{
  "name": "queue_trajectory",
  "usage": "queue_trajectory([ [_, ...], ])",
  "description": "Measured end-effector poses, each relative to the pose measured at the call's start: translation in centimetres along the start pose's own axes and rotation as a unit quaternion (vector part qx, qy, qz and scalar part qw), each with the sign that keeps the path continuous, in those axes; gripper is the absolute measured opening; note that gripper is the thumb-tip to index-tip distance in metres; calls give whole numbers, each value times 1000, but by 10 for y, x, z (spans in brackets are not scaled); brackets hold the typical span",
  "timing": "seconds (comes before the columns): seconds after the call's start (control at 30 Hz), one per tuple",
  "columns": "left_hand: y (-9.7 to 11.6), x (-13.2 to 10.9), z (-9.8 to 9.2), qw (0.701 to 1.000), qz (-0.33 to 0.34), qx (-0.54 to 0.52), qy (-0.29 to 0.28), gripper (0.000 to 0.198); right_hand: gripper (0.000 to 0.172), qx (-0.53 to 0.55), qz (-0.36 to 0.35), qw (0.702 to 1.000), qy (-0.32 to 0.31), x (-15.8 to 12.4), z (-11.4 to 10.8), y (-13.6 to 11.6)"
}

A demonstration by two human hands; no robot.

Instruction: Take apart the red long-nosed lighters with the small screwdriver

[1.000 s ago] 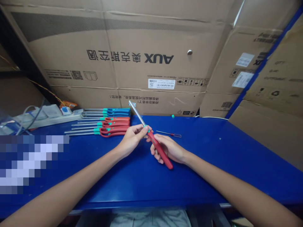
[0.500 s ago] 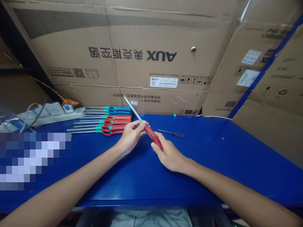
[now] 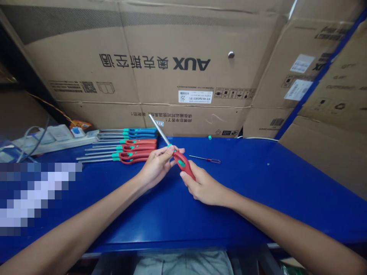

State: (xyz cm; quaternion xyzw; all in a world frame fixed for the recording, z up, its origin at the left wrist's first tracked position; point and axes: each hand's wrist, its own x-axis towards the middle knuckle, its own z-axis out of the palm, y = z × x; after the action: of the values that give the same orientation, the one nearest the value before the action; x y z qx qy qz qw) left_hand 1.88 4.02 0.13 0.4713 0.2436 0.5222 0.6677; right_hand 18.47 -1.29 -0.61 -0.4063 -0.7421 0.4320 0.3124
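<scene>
A red long-nosed gas lighter [image 3: 185, 165] with a green trigger and a metal tube is held slanted above the blue table, its tube pointing up and left. My left hand [image 3: 159, 164] pinches it at the green collar where tube meets handle. Around the lower end of the handle my right hand [image 3: 203, 182] is closed. Left of the hands, a row of red lighters [image 3: 136, 156] lies on the table, with blue lighters [image 3: 142, 133] behind them. Beyond my right hand lies a small screwdriver [image 3: 210, 159] with a clear, reddish handle.
Cardboard sheets [image 3: 160, 34] stand along the back and right of the blue table [image 3: 177, 229]. A white power strip [image 3: 61, 142] with plugs and cables sits at the left. A small green ring [image 3: 210, 137] lies near the back edge.
The lighter has been turned a little about its length, so its trigger opening shows more. Both hands keep their hold. The whole view has shifted slightly.
</scene>
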Motion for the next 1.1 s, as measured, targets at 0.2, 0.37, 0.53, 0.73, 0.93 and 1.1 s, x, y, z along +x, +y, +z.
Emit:
queue_trajectory([
  [0.2,-2,-2,4,1000,7,6,26,25,18,-27,9,1000,8,2,0,1],
  [0.37,-8,-2,6,999,18,17,46,28,32,-168,29,983,62,-1,6,-8],
  [0.53,-11,2,0,999,-16,17,28,33,36,-197,30,979,54,3,3,-5],
  [0.73,-12,1,3,999,-12,32,-27,35,14,-43,1,996,83,18,-11,8],
  [0.93,-13,1,1,996,14,83,24,34,20,-37,-29,996,73,18,-18,10],
  [1.1,-9,5,-6,995,14,76,65,37,17,-36,-28,997,63,15,-32,12],
])
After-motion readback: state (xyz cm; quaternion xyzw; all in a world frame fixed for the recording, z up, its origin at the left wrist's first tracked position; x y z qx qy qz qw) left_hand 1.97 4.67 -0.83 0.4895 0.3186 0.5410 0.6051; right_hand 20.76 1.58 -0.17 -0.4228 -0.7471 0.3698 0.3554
